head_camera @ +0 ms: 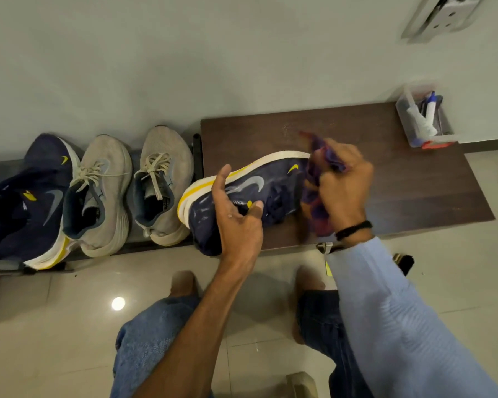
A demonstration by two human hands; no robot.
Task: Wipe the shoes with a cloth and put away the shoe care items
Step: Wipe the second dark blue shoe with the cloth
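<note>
A navy shoe with a white and yellow sole lies on its side on the dark wooden bench. My left hand holds it at the heel end, fingers over the sole and thumb on the upper. My right hand grips a purple cloth bunched against the shoe's toe end. To the left, the matching navy shoe and two grey shoes stand in a row on a low rack.
A clear plastic box with a brush and bottles stands at the bench's far right corner against the wall. A wall socket is above. My knees and bare feet are on the glossy tile floor before the bench.
</note>
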